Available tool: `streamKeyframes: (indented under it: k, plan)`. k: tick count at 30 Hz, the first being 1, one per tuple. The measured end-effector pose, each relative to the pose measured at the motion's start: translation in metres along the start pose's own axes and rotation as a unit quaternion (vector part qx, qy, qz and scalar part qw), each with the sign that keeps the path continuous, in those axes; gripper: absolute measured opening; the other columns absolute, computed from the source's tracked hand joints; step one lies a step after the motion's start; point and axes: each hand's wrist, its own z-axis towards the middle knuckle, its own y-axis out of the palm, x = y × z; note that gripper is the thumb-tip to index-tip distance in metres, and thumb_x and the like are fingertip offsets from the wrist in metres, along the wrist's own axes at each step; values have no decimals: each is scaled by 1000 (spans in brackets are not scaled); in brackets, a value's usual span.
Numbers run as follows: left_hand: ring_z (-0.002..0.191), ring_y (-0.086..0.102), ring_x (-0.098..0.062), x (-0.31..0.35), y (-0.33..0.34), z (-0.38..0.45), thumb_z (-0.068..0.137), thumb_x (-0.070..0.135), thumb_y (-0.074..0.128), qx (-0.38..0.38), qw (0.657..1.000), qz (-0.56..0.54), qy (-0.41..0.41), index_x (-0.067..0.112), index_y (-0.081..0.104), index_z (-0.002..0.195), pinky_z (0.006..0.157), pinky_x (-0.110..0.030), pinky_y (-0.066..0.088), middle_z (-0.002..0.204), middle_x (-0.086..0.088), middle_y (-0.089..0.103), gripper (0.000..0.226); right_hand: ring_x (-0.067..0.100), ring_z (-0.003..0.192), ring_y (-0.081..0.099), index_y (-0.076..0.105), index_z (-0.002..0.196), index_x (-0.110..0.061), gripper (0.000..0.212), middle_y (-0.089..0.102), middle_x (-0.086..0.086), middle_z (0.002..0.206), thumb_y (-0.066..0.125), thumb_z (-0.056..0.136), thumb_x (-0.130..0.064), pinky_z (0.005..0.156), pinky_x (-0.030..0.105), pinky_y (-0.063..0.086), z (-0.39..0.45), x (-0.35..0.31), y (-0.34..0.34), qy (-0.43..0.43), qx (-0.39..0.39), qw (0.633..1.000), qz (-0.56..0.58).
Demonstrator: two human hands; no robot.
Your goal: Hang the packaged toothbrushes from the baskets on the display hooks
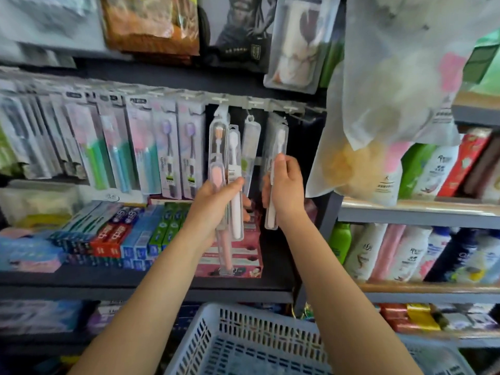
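Left hand (216, 201): grasping toothbrush packs (234, 185) below hook rail (259, 102).
Right hand (286, 185): pinching one slim pack (272, 209) (light, stiff, slippery; hold mid-length).

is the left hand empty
No, the left hand grips two packaged toothbrushes, a white one and a pink one, in front of the hooks.

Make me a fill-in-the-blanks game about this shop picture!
1. The left hand holds ____ toothbrush packs.
2. The right hand holds a pack with a ____ toothbrush.
3. The basket below the arms is ____.
4. The toothpaste boxes lie ____ the hanging toothbrushes.

Answers: two; white; blue; below
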Motion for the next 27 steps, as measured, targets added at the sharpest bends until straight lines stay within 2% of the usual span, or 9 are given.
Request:
streamKeyframes:
  k: [4,10,15,18,21,27]
  plan:
    - [60,69,-24,-4,6,11,96,31,67,0,1000,0,10,18,65,110,55,-31,55,81,-11,74,20,17,39,40,51,112,-10,29,49,5,64,36,109,-35,37,25,34,16,7,1,16,-4,1000,16]
    - [65,68,-26,-12,12,26,96,29,67,-1,1000,1,15,18,67,101,64,-36,54,83,-14,73,13,18,40,38,50,120,-10,29,49,4,63,38,109,-34,37,22,34,35,9,1,30,7,999,40]
    - [62,67,-25,-16,17,32,98,30,64,-18,1000,3,12,14,65,109,59,-34,56,78,-10,73,19,17,40,41,52,122,-12,32,50,2,60,40,108,-38,40,26,36,42,12,0,51,-4,998,31]
    - [64,68,-25,-21,17,35,97,31,65,-15,1000,7,5,15,64,111,63,-36,59,79,-9,74,21,17,39,45,54,117,-10,34,51,3,60,43,107,-41,42,27,39,43,19,-2,76,5,996,37]
    - [64,69,-26,-30,15,38,96,31,66,-4,1000,9,-1,16,65,111,61,-35,56,79,-9,73,21,17,42,52,55,101,-9,37,55,6,63,46,105,-45,45,27,46,37,34,-5,95,18,995,20]
    - [58,67,-25,-43,12,42,96,25,66,-1,1000,-7,-23,12,64,111,52,-32,52,76,-9,72,20,18,63,57,61,93,-13,42,58,1,67,49,101,-53,71,44,56,13,79,-9,151,42,988,0]
